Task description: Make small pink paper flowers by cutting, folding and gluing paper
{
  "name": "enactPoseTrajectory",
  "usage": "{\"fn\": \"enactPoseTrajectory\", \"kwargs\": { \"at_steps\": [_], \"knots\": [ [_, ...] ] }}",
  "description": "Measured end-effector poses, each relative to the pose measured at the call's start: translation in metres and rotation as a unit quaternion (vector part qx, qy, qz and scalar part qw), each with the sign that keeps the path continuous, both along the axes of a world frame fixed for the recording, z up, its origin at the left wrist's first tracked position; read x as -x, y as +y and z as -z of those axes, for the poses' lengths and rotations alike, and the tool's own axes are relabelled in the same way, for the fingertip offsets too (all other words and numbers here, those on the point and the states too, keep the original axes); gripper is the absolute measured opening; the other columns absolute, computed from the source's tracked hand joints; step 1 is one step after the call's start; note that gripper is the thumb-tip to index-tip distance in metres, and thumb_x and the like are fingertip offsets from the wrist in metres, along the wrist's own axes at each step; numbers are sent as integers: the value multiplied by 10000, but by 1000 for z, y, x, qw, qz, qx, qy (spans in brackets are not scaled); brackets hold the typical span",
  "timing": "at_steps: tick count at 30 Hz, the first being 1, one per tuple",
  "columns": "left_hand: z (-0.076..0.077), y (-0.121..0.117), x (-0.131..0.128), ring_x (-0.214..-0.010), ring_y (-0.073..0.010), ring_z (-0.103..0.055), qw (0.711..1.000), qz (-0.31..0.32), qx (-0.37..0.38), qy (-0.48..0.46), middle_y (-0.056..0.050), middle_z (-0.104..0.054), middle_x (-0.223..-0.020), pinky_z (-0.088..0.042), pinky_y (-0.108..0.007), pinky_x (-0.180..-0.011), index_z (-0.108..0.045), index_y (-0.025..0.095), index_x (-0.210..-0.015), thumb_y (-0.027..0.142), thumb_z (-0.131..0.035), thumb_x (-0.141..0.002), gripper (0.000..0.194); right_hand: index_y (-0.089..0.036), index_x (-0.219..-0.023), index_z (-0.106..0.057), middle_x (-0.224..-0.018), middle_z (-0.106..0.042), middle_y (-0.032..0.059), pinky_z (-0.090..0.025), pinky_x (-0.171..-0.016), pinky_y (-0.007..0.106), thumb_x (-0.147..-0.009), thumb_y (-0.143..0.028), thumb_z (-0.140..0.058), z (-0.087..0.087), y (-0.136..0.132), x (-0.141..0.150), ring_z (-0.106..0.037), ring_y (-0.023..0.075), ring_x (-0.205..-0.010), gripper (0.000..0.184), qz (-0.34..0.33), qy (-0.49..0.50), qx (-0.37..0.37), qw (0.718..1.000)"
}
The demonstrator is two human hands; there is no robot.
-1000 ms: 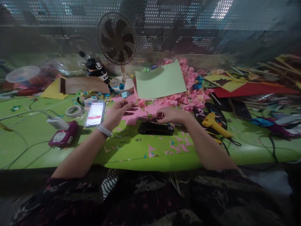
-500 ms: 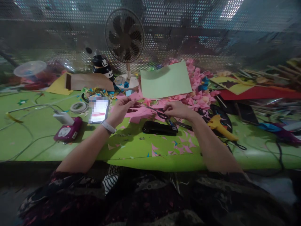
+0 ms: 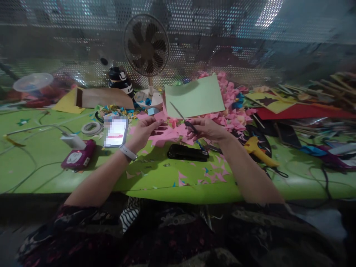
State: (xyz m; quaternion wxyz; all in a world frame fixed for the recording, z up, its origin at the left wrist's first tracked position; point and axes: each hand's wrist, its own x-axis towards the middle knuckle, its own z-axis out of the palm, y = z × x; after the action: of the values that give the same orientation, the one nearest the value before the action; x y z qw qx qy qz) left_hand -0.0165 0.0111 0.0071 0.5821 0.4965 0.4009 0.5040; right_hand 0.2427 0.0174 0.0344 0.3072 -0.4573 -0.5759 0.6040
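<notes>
My right hand (image 3: 207, 129) grips a pair of scissors (image 3: 178, 110) by the dark handles, with the blades pointing up and to the left. My left hand (image 3: 144, 129), with a pale wristband, has its thumb and fingers drawn together at a piece of pink paper (image 3: 164, 128); its exact outline blends into the pink pieces behind. Between and below the hands lies a black stapler (image 3: 187, 152). Just behind the hands, a light green sheet (image 3: 194, 96) rests on a heap of pink paper pieces (image 3: 230, 94).
To the left are a lit phone (image 3: 116, 131), a tape roll (image 3: 92, 128) and a purple power adapter (image 3: 79, 155) with cables. A fan (image 3: 146, 46) and a black bottle (image 3: 121, 79) stand behind. A yellow glue gun (image 3: 260, 151) lies right; paper scraps (image 3: 214, 176) litter the front.
The scissors have swung up from lying low and pointing left, so their blades now rise over the green sheet's corner. My right hand has turned with them. My left hand has barely moved.
</notes>
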Motion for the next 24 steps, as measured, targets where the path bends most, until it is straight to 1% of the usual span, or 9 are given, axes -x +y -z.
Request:
{"fn": "enactPoseTrajectory", "kwargs": {
  "at_steps": [4,7,11,13,16,17,19,22,24],
  "knots": [
    [-2,-3,-3,-799,-156,-737,1000,2,4,-22,-61,-761,-894,-551,-247,-676,-630,171,-834,400,-793,-753,292,-151,-854,-645,-695,-727,47,-555,-502,198,-659,-437,-875,0,-7,11,-701,136,-595,415,-21,-34,-13,999],
    [-4,-4,-5,-759,-144,-730,1000,10,8,-25,-53,-755,-875,-550,-246,-673,-634,170,-835,390,-793,-755,283,-150,-853,-653,-717,-718,32,-542,-516,189,-658,-439,-874,2,-11,17,-677,108,-589,412,-40,-52,-23,998],
    [-6,-6,-5,-736,-137,-724,999,16,15,-27,-48,-747,-845,-551,-242,-675,-614,162,-807,346,-777,-772,249,-143,-862,-663,-742,-687,8,-550,-554,212,-659,-447,-866,6,-12,19,-637,86,-584,418,-72,-57,-36,995],
    [-8,-7,-5,-756,-139,-728,999,18,18,-35,-44,-746,-843,-554,-235,-677,-606,164,-799,333,-770,-782,236,-140,-882,-663,-753,-676,6,-522,-533,200,-665,-467,-857,5,-12,19,-614,75,-579,438,-57,-51,-51,996],
    [-9,-10,-7,-787,-140,-736,998,20,24,-60,-39,-751,-860,-558,-221,-678,-591,164,-791,331,-793,-764,264,-147,-871,-639,-732,-646,-6,-468,-491,192,-644,-504,-857,2,-14,19,-581,71,-563,476,-4,-45,-76,996],
    [-10,-11,-8,-795,-141,-738,997,22,22,-69,-41,-754,-872,-560,-217,-677,-587,162,-792,336,-800,-757,277,-150,-868,-630,-729,-639,-9,-459,-491,196,-644,-513,-853,1,-14,20,-574,73,-563,481,4,-49,-79,996],
    [-10,-13,-10,-800,-142,-741,996,25,14,-83,-48,-761,-883,-560,-208,-662,-579,158,-779,350,-808,-750,300,-155,-886,-625,-743,-635,-7,-457,-514,208,-664,-517,-837,0,-15,21,-572,78,-579,475,-13,-65,-78,995],
    [-11,-16,-12,-814,-152,-746,996,26,9,-84,-62,-767,-899,-567,-209,-660,-592,152,-784,363,-802,-758,299,-160,-926,-627,-783,-644,2,-452,-556,221,-706,-509,-807,3,-16,22,-572,84,-612,450,-59,-82,-79,992],
    [-12,-16,-13,-807,-155,-747,997,24,18,-74,-74,-770,-914,-576,-221,-677,-615,148,-807,365,-792,-771,283,-162,-927,-624,-787,-639,2,-444,-563,226,-711,-516,-797,4,-16,22,-566,89,-620,449,-68,-86,-83,990]
  ]
}}
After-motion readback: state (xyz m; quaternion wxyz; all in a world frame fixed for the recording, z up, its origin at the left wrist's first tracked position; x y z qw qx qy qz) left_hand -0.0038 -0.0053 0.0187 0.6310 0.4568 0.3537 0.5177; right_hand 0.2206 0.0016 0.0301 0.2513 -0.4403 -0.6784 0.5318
